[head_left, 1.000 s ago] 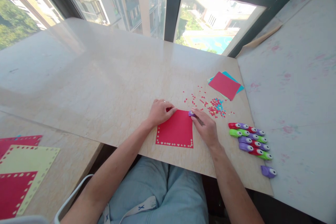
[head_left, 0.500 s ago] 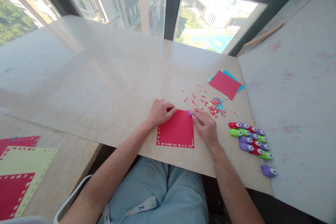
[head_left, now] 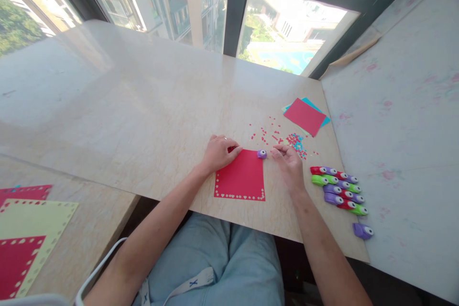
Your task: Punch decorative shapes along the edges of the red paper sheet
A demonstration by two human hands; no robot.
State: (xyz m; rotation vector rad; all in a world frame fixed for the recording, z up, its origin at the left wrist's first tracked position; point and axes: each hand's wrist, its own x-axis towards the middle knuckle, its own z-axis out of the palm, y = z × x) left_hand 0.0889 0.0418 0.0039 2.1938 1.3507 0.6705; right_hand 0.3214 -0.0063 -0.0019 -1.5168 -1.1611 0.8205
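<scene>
A square red paper [head_left: 239,174] lies on the table, with small punched shapes along its bottom edge and up parts of both sides. My left hand [head_left: 220,152] grips its upper left corner, the thumb on top. At the upper right corner a small purple craft punch [head_left: 262,154] sits on the paper's edge, with no hand on it. Just right of the punch is my right hand [head_left: 289,165], apart from it, with thumb and fingertips pinched together. Whatever may be between those fingertips is too small to make out. Loose punched bits [head_left: 296,142] lie just beyond this hand.
Rows of coloured craft punches [head_left: 339,186] stand at the right, with one purple punch [head_left: 363,231] nearer me. Behind the bits lies a stack of coloured paper [head_left: 304,115]. Punched sheets [head_left: 39,220] rest at the lower left. Windows border the table's far side.
My right hand has let go of the purple punch and moved right, toward the loose bits. The punch stays at the paper's corner. My left hand has kept its place.
</scene>
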